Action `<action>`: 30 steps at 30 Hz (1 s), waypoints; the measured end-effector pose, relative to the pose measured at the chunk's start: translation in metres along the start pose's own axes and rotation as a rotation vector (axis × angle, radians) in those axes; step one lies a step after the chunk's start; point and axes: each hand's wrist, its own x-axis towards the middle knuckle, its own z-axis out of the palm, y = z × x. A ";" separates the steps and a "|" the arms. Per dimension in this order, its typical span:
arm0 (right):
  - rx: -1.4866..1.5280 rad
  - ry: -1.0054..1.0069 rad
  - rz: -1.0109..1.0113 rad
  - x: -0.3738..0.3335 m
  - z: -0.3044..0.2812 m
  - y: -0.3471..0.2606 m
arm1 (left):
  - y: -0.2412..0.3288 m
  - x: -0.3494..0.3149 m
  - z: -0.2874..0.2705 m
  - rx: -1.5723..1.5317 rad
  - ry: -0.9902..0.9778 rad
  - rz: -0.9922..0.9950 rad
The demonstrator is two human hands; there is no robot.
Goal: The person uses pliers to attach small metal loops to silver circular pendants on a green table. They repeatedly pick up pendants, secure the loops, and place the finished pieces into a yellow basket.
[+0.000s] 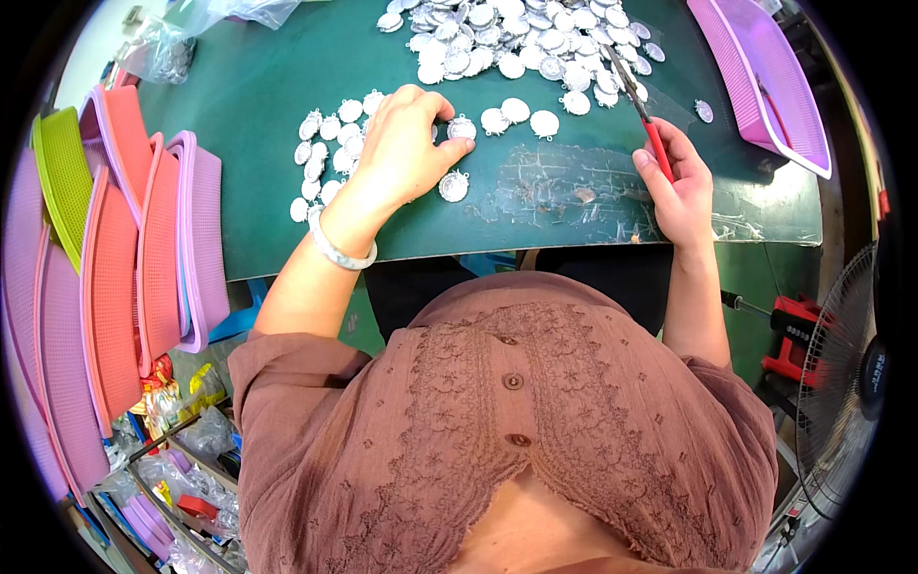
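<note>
My left hand [406, 143] arches over the green table at its near left part, thumb and forefinger apart. Beside their tips lies a silver round pendant [461, 129] with a small loop; another silver pendant [453, 187] rests just below the thumb. A loose group of pendants [314, 167] spreads to the left, partly under my hand. My right hand [679, 187] is closed round a slim red-handled tool [660, 148] with a long dark metal end, whose exact kind I cannot make out. Its tip reaches the right side of a large pendant heap [512, 62].
A lilac basket [808, 143] stands at the table's right edge. Stacked coral baskets [115, 306], lilac baskets [201, 239] and a green basket [59, 182] are on the left. Clear plastic bags [158, 53] lie far left. A fan [837, 364] stands at right.
</note>
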 end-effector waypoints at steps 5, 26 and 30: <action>-0.026 -0.001 -0.003 0.000 0.000 -0.001 | -0.001 0.001 0.001 -0.004 -0.006 -0.020; -0.049 0.002 -0.019 0.001 0.000 0.000 | -0.008 -0.002 -0.024 -0.091 -0.154 0.177; -0.036 0.007 -0.011 0.000 0.000 0.000 | 0.012 -0.002 -0.031 -0.391 -0.320 -0.170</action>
